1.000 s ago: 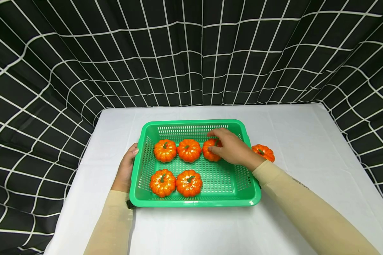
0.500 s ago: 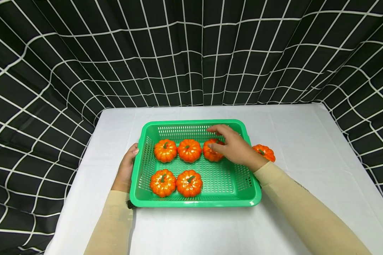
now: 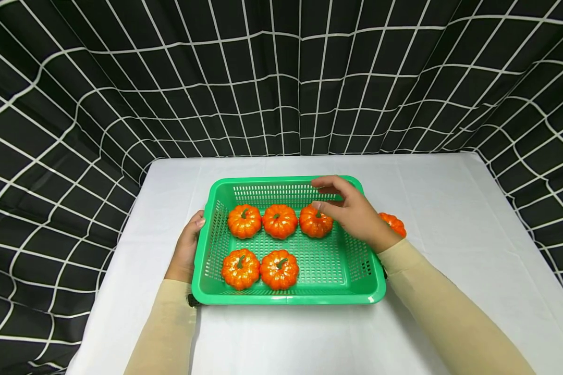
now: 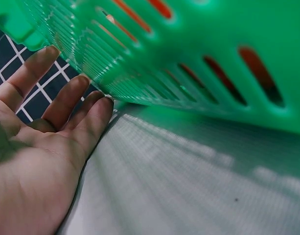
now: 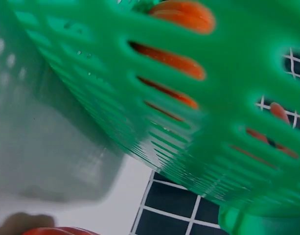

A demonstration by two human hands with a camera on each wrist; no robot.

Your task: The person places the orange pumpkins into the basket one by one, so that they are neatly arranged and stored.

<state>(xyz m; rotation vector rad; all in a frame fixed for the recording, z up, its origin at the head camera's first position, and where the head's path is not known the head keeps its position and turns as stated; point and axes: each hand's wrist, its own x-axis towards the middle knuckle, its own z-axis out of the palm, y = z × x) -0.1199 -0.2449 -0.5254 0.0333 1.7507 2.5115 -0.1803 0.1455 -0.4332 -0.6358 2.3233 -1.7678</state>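
Observation:
A green plastic basket [image 3: 288, 299] holds several small orange pumpkins: three in the back row and two in front. My right hand [image 3: 356, 213] hovers over the basket's right side, fingers bent and spread, with nothing between them. Just below its thumb sits the back-right pumpkin [image 3: 316, 223]. At the basket's left wall is my left hand [image 3: 186, 245]; in the left wrist view its loosely bent fingers [image 4: 66, 100] lie against or very near the slotted outer wall [image 4: 140, 73]. The right wrist view looks at the basket's outside [image 5: 228, 63], with orange showing through the slots.
One more pumpkin [image 3: 395, 224] lies on the white tablecloth [image 3: 455, 224] right of the basket, partly hidden by my right hand. Black cloth with a white grid [image 3: 244, 78] hangs behind and at both sides of the table.
My right hand has let go of the back-right pumpkin and lifted up and to the right, its fingers apart. The pumpkin stays in the basket. My left hand keeps its place.

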